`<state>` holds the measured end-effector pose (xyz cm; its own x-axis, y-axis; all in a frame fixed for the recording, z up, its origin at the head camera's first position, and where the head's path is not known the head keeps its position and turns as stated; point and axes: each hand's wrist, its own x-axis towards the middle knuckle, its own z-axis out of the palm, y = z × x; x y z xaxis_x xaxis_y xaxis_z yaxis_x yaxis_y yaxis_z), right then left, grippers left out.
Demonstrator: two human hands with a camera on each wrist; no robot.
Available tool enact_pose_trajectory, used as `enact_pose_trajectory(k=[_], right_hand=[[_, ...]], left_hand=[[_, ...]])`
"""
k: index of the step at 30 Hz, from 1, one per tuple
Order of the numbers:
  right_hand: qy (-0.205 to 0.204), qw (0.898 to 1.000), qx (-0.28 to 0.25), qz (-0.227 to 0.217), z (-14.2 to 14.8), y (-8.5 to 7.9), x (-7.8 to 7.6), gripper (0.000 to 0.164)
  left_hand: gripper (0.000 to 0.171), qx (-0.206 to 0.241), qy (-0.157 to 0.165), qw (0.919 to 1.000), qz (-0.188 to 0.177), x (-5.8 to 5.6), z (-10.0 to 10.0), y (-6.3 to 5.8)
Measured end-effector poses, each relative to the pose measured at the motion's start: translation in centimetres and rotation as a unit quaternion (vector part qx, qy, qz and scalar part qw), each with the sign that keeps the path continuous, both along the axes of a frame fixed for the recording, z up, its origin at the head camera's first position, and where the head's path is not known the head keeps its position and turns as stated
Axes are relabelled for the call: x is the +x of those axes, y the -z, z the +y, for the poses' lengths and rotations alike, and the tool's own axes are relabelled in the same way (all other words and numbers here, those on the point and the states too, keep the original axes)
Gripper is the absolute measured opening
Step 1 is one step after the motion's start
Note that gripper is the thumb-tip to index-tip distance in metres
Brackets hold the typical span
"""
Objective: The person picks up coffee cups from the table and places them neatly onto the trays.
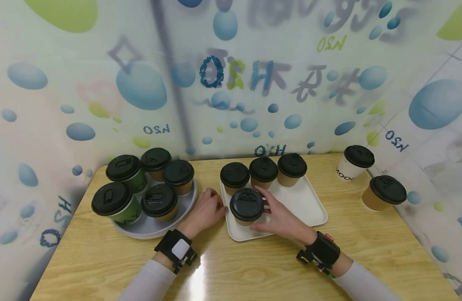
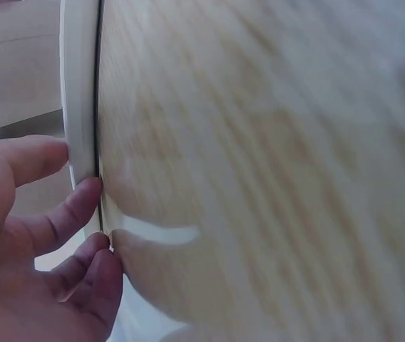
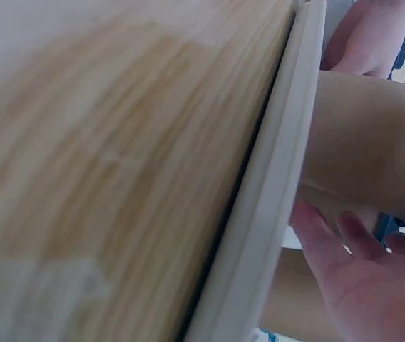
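My right hand spans a brown paper coffee cup with a black lid, thumb on the near side and fingers on the far side. That cup stands upright at the front left of a white rectangular tray; whether its base touches the tray, I cannot tell. Behind it, three lidded brown cups form a row along the tray's back. With loosely bent fingers, my left hand touches the tray's left edge. In the left wrist view, its fingertips meet the tray's side wall.
To the left, a round grey tray bears several lidded cups, green ones and brown ones. At the table's right edge stand a white cup and a brown cup. A patterned curtain hangs behind the wooden table.
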<state>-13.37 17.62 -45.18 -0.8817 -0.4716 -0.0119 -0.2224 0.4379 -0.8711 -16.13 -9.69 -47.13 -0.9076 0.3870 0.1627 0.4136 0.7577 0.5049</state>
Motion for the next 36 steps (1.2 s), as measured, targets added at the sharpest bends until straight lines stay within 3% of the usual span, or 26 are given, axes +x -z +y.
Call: enact_pose_trajectory(k=[11, 18, 29, 36], right_hand=[[0.015, 0.997, 0.006, 0.072, 3.7, -1.3, 1.1, 0.092], [0.070, 0.991, -0.032, 0.106, 6.7, -1.8, 1.0, 0.066], [0.183, 0.966, -0.087, 0.159, 10.8, -2.2, 0.8, 0.042], [0.252, 0.945, -0.057, 0.200, 13.1, -3.3, 1.7, 0.041]], left_hand=[[0.018, -0.010, -0.005, 0.9999, -0.008, 0.3, -0.1, -0.1], [0.019, -0.021, -0.003, 0.9995, -0.023, 0.2, -0.1, 0.0], [0.018, -0.026, 0.003, 0.9989, -0.038, 0.3, 0.0, -0.1], [0.018, -0.031, 0.003, 0.9990, -0.031, 0.3, 0.0, -0.2]])
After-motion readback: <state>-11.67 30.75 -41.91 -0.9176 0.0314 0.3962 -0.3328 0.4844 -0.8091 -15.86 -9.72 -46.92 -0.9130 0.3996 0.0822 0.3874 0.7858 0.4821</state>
